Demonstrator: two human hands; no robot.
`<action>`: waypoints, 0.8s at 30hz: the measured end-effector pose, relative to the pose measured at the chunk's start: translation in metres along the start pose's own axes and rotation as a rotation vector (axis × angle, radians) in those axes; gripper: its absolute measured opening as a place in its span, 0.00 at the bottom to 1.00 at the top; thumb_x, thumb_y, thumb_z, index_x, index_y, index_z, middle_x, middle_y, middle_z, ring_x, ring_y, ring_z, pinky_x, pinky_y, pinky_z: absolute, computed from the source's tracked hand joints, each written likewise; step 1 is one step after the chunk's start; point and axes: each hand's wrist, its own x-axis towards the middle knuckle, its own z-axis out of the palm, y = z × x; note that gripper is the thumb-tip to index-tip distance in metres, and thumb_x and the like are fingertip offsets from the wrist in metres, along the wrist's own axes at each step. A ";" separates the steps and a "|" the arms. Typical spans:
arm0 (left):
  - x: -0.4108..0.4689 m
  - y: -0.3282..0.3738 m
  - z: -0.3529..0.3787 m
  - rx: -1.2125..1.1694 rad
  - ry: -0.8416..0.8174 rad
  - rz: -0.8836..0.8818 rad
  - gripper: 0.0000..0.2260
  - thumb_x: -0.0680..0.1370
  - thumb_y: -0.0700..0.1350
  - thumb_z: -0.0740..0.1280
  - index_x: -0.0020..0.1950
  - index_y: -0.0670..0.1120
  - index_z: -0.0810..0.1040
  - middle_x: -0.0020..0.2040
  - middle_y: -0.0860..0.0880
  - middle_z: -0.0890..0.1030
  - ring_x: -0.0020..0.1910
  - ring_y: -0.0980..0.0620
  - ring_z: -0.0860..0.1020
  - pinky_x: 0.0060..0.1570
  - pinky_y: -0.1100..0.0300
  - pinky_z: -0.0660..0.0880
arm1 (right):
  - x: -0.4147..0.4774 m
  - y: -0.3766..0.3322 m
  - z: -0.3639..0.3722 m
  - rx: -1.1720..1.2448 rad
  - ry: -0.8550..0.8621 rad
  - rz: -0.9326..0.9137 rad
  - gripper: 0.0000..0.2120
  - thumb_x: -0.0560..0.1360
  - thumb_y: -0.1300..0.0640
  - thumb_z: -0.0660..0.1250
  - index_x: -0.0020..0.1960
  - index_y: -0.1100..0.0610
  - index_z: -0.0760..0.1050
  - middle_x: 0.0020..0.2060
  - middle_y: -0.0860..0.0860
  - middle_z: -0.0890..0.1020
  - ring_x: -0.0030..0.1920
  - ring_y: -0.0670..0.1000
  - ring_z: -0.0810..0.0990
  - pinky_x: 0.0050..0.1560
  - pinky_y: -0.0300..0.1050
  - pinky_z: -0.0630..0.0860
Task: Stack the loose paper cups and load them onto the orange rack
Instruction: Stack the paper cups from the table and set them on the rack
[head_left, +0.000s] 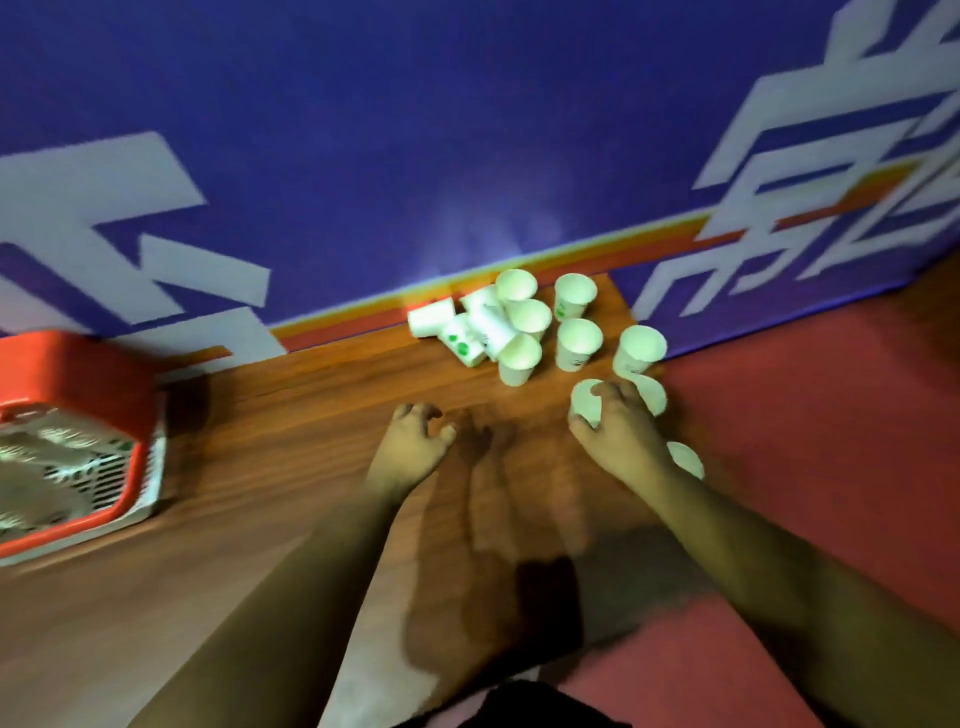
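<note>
place: indoor display or event-style corner | evidence: blue printed banner (415, 130) with huge white characters and an orange-yellow stripe (cropped, not readable) as backdrop | wood-grain table (291, 467) set against it | red floor (810, 415) alongside

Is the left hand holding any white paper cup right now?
No, the left hand holds nothing over the brown wooden table; only the right hand grips a white paper cup.

Large white characters on the blue wall banner (467, 130), far left and far right, are cut off and unreadable. Green marks on the paper cups (576, 340) are too blurred to read.
</note>
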 end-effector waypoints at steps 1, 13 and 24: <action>0.006 0.015 0.014 0.009 -0.021 0.028 0.19 0.78 0.53 0.65 0.65 0.45 0.75 0.59 0.49 0.69 0.59 0.46 0.75 0.61 0.55 0.72 | 0.002 0.018 -0.007 0.008 0.007 0.025 0.28 0.74 0.47 0.67 0.68 0.60 0.68 0.66 0.60 0.69 0.65 0.62 0.71 0.64 0.57 0.70; 0.068 0.139 0.144 0.131 -0.206 0.238 0.40 0.67 0.60 0.72 0.73 0.43 0.63 0.73 0.42 0.65 0.71 0.42 0.66 0.69 0.51 0.65 | 0.006 0.150 0.002 0.023 -0.138 0.229 0.46 0.67 0.37 0.71 0.76 0.54 0.54 0.72 0.57 0.63 0.71 0.61 0.63 0.69 0.56 0.63; 0.093 0.131 0.196 0.311 -0.166 0.324 0.35 0.73 0.52 0.75 0.75 0.48 0.63 0.74 0.46 0.65 0.72 0.42 0.66 0.70 0.47 0.68 | 0.001 0.169 0.035 0.038 -0.059 0.125 0.38 0.65 0.50 0.73 0.72 0.58 0.64 0.64 0.58 0.71 0.61 0.59 0.74 0.58 0.50 0.74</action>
